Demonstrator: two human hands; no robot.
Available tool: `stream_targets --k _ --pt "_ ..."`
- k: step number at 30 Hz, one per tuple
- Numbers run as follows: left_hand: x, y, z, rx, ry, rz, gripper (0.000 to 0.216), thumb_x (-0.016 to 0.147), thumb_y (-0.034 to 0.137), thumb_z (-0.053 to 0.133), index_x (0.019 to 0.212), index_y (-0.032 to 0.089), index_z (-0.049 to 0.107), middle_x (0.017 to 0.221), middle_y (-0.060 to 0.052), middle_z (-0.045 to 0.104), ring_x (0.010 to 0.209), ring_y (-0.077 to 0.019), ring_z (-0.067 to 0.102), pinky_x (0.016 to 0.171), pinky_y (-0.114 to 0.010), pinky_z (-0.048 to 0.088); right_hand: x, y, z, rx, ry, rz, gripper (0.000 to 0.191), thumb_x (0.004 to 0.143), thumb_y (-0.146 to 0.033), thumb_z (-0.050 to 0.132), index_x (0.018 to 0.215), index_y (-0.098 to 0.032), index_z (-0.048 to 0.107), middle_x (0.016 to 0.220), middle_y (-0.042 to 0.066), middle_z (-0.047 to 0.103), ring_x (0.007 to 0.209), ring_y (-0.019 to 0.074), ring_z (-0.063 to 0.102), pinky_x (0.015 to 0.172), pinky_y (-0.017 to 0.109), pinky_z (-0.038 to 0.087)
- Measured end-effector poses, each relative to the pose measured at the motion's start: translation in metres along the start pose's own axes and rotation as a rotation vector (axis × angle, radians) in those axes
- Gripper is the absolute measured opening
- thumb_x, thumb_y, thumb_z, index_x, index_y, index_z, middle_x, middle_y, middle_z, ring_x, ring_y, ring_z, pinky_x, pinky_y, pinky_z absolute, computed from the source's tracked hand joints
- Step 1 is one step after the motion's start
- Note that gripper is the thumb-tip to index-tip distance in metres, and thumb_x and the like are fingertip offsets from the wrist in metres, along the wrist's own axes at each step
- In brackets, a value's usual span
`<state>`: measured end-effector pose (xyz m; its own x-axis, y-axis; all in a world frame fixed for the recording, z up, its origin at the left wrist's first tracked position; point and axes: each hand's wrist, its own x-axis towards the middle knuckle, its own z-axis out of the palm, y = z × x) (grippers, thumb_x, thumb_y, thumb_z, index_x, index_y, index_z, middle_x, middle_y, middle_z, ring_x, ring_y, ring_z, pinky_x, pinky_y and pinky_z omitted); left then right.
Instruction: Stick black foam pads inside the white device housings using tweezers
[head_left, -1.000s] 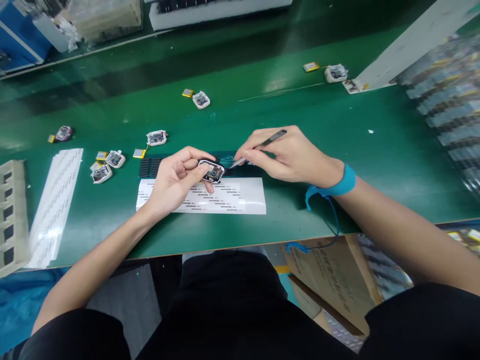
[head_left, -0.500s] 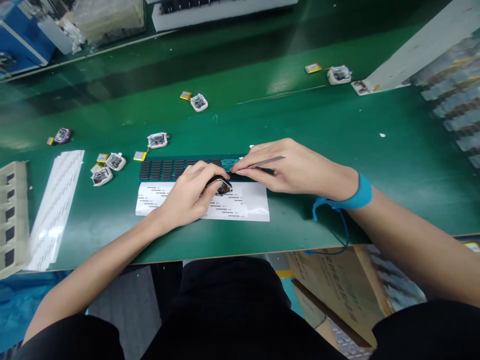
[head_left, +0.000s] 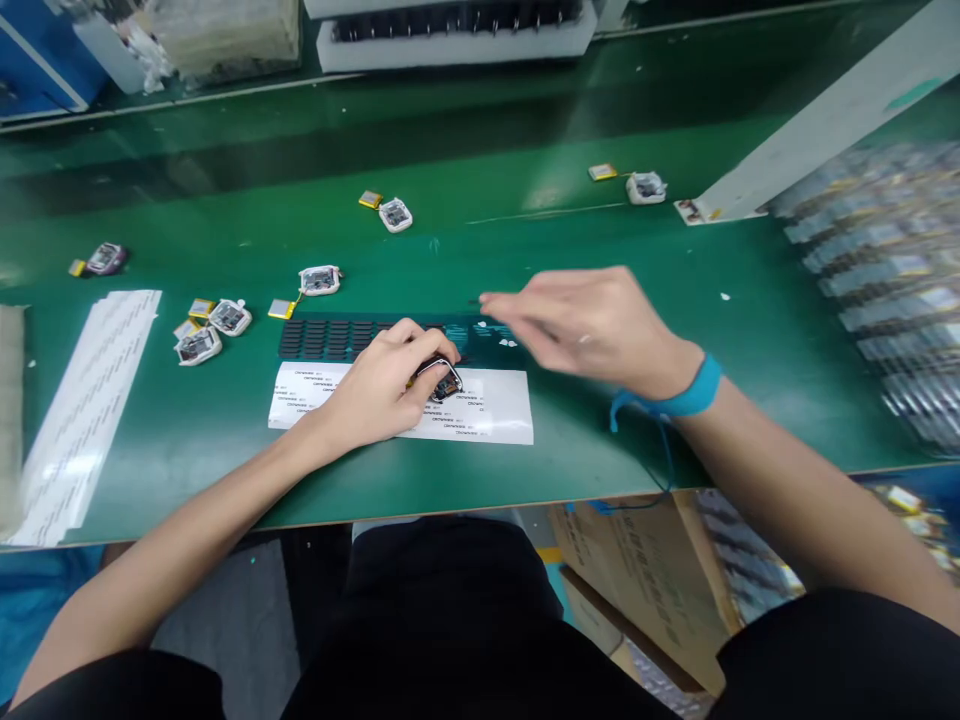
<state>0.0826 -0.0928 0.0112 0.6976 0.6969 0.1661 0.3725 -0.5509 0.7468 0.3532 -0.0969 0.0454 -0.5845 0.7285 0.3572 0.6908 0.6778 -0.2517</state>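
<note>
My left hand [head_left: 390,385] grips a dark watch case [head_left: 441,380], its open side with circuit parts showing, over a white printed adhesive sheet [head_left: 495,420]. My right hand [head_left: 592,325], blurred by motion, is closed in a pinch around slim metal tweezers, mostly hidden by the fingers. A small dark tip [head_left: 474,301] shows just beyond the fingertips. Under and beside the hands lies a dark green strip sheet [head_left: 322,340] with rows of black pads; its right part is bare except for small white scraps [head_left: 508,343].
Several white open watch cases [head_left: 320,280] with yellow-edged batteries [head_left: 282,309] lie about the green bench [head_left: 450,480]. More printed sheets [head_left: 90,400] lie at left. A slanted white post [head_left: 810,120] stands at right, by stacked trays [head_left: 877,270]. A cardboard box [head_left: 637,580] sits below the edge.
My right hand has lifted away from the watch case, up and to the right, uncovering the strip sheet's right part. My left hand keeps its hold. The view has shifted slightly.
</note>
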Motion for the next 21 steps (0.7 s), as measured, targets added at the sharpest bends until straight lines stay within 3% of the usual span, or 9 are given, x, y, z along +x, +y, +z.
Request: stream_targets --k 4,7,10,12,16,21 --pt "-0.003 0.005 -0.006 -0.006 -0.007 0.088 0.019 0.105 0.018 0.051 0.109 0.019 0.07 0.112 -0.008 0.076 0.108 -0.0246 0.065 0.092 -0.04 0.052 0.008 0.004 -0.004 0.049 0.244 0.001 0.02 0.111 -0.019 0.063 0.12 -0.025 0.079 0.103 0.004 0.081 0.076 0.0213 0.074 0.063 0.036 0.057" --pt "-0.005 0.017 -0.017 -0.221 0.076 0.117 0.009 0.104 0.023 0.061 0.103 0.02 0.069 0.094 -0.005 0.075 0.088 -0.0198 0.067 0.081 -0.033 0.052 0.01 -0.001 0.0 0.101 0.286 -0.042 0.025 0.109 -0.015 0.064 0.125 -0.028 0.079 0.105 0.002 0.081 0.075 0.0211 0.075 0.064 0.036 0.06" --pt "0.0 0.022 -0.028 -0.584 0.385 -0.168 0.007 0.101 0.026 0.067 0.103 0.02 0.065 0.073 0.0 0.067 0.055 -0.0102 0.052 0.055 -0.024 0.039 0.008 -0.007 0.004 0.094 0.301 -0.077 0.032 0.107 -0.012 0.067 0.131 -0.031 0.076 0.11 0.001 0.081 0.074 0.0209 0.074 0.065 0.037 0.061" --pt "0.007 0.018 -0.034 -0.782 0.533 -0.403 0.006 0.103 0.021 0.061 0.1 0.017 0.065 0.073 -0.001 0.067 0.048 -0.0073 0.041 0.047 -0.022 0.029 0.007 -0.01 0.006 0.096 0.308 -0.126 0.04 0.105 -0.008 0.068 0.137 -0.032 0.073 0.117 0.002 0.08 0.077 0.0211 0.075 0.066 0.037 0.062" --pt "0.018 0.005 -0.038 -1.087 0.581 -0.684 0.014 0.099 0.008 0.051 0.091 0.013 0.062 0.084 -0.008 0.073 0.049 -0.0068 0.043 0.045 -0.019 0.029 0.006 -0.014 0.006 0.088 0.305 -0.196 0.049 0.102 -0.001 0.07 0.142 -0.028 0.068 0.122 0.004 0.079 0.08 0.0207 0.076 0.067 0.035 0.063" --pt "0.017 0.007 -0.032 -1.216 0.539 -0.691 0.006 0.095 0.01 0.064 0.089 0.013 0.066 0.083 -0.004 0.07 0.055 -0.0073 0.054 0.048 -0.019 0.037 0.004 -0.027 0.006 0.076 0.322 -0.227 0.049 0.102 0.001 0.07 0.142 -0.027 0.066 0.124 0.003 0.078 0.089 0.0197 0.078 0.075 0.032 0.067"
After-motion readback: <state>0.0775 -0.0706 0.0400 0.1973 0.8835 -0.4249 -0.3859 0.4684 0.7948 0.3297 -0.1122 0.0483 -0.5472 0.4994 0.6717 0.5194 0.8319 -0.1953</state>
